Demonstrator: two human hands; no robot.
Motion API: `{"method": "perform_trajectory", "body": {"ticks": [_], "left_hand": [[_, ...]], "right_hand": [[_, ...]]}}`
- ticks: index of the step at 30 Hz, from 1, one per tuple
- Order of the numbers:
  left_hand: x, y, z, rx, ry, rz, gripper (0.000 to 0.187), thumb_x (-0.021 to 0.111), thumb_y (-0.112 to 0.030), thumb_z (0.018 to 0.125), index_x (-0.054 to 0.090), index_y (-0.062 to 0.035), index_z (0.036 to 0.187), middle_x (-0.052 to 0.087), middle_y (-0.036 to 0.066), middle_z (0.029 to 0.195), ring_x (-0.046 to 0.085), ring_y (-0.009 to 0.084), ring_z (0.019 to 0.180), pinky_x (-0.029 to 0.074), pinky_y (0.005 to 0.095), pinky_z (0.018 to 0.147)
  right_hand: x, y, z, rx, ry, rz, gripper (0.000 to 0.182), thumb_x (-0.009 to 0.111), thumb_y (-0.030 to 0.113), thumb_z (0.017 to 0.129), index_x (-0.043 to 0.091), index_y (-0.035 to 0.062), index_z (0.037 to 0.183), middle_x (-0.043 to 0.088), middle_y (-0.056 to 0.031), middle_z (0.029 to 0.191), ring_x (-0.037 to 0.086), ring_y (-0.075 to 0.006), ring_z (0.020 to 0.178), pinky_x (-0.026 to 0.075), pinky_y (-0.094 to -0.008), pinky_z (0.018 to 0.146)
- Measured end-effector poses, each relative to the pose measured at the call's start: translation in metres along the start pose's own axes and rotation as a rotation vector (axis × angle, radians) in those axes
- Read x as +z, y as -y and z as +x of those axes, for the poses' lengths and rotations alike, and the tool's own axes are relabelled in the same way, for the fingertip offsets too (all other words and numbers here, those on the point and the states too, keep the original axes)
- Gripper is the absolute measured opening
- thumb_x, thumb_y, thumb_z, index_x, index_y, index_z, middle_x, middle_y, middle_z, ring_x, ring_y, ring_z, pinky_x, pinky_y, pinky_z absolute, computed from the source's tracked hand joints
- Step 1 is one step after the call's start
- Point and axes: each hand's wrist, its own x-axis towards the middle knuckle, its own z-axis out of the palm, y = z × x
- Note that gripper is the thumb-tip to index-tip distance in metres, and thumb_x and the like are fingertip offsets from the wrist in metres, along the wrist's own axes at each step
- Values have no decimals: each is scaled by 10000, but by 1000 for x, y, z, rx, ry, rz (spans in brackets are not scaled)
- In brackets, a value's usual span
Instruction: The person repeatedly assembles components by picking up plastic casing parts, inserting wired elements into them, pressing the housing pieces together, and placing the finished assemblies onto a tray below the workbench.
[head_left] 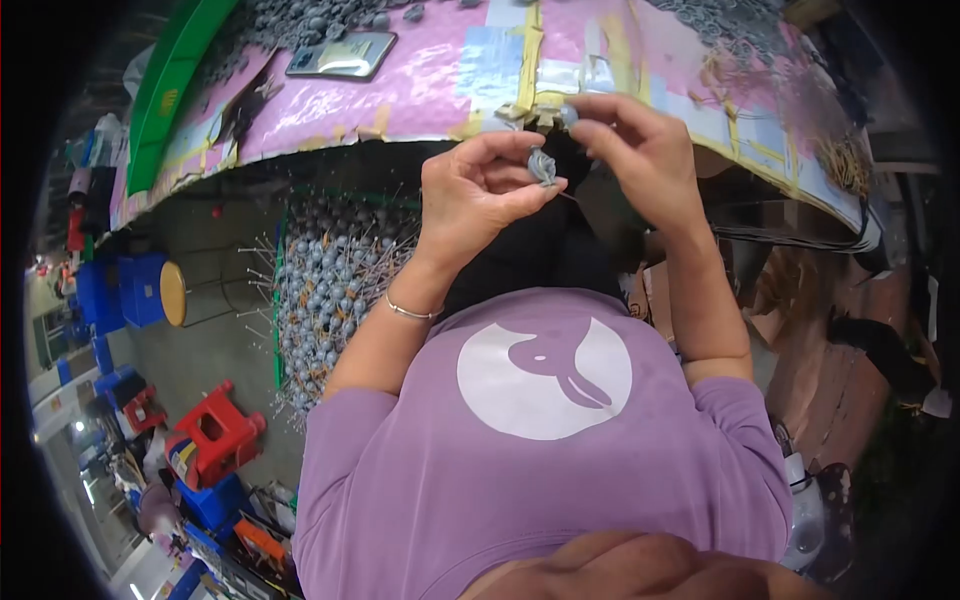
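Between the thumb and fingers of my left hand (490, 180) is a small grey-blue ruffled piece (542, 167), held just off the table's front edge. A thin stem-like end sticks out below it. My right hand (635, 150) is raised to the right of it, thumb and forefinger brought together around a small pale grey piece (569, 115). The two hands do not touch. Behind them is the pink table (430, 90), its edge patched with yellow tape.
Grey pieces (300, 22) lie in heaps at the table's back, near a phone (341, 55). A crate of stemmed grey-blue balls (335, 290) stands below left. Beyond are a red stool (215, 430) and a round-topped stool (173, 293). Thin strands (843, 165) hang at right.
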Motion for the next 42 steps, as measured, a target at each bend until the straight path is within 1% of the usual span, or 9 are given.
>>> {"method": "perform_trajectory", "body": {"ticks": [2, 12, 15, 18, 22, 27, 33, 37, 42], "left_hand": [[1, 0, -1, 16, 12, -18, 402, 751, 148, 768, 639, 111, 1152, 699, 133, 1005, 735, 212, 888, 623, 302, 838], [7, -1, -9, 66, -24, 166, 388, 791, 51, 741, 678, 39, 1112, 745, 114, 983, 741, 144, 833, 615, 251, 759], [5, 2, -9, 132, -53, 333, 376, 788, 35, 707, 679, 41, 1066, 741, 109, 932, 747, 148, 782, 617, 254, 707], [13, 3, -8, 372, -112, 593, 348, 787, 59, 702, 694, 38, 1037, 740, 94, 862, 744, 146, 763, 617, 251, 690], [12, 5, 2, 543, -116, 740, 326, 777, 55, 662, 693, 27, 976, 724, 104, 836, 745, 161, 704, 611, 250, 656], [8, 8, 11, 181, 10, 329, 413, 749, 103, 787, 671, 25, 1185, 670, 121, 1198, 726, 184, 942, 630, 278, 792], [21, 8, 11, 12, 25, -49, 446, 712, 125, 756, 688, -4, 1182, 697, 94, 1122, 735, 200, 896, 629, 281, 773], [21, 4, 13, -17, 94, 0, 498, 754, 104, 800, 601, 81, 1273, 638, 174, 1241, 714, 225, 976, 637, 320, 818], [30, 10, 19, 21, 3, -37, 566, 776, 72, 767, 565, 74, 1292, 690, 104, 1090, 725, 171, 910, 616, 266, 815]], "right_hand": [[14, 2, -23, 20, -5, 289, 217, 707, 26, 879, 725, -6, 1093, 735, -76, 991, 688, -120, 852, 560, -246, 767], [9, 3, -37, -99, 57, 147, 190, 726, 29, 873, 745, 1, 1060, 727, -56, 945, 672, -105, 835, 545, -246, 746], [14, 2, -39, 43, 37, 200, 181, 742, 34, 859, 755, 0, 1036, 728, -52, 919, 670, -99, 816, 538, -232, 727], [23, -1, -38, 184, 16, 253, 188, 749, 36, 851, 759, 4, 1037, 736, -53, 901, 669, -92, 796, 530, -225, 706], [31, -14, -37, 20, -83, 152, 182, 746, 48, 864, 759, -7, 1036, 746, -57, 893, 673, -89, 789, 535, -217, 713], [11, -22, -26, 64, 1, 347, 201, 719, 82, 914, 737, -29, 1080, 744, -82, 990, 686, -116, 886, 559, -251, 794], [8, -32, -24, 129, 186, 768, 306, 662, 128, 967, 647, -50, 1215, 709, -133, 1076, 681, -164, 967, 559, -283, 844], [13, -48, -19, 136, 225, 946, 335, 642, 137, 981, 608, -63, 1246, 702, -135, 1060, 682, -169, 940, 561, -285, 829], [25, -49, -15, 182, 54, 994, 280, 637, 93, 976, 618, -53, 1215, 704, -142, 1074, 683, -163, 941, 559, -273, 821]]}}
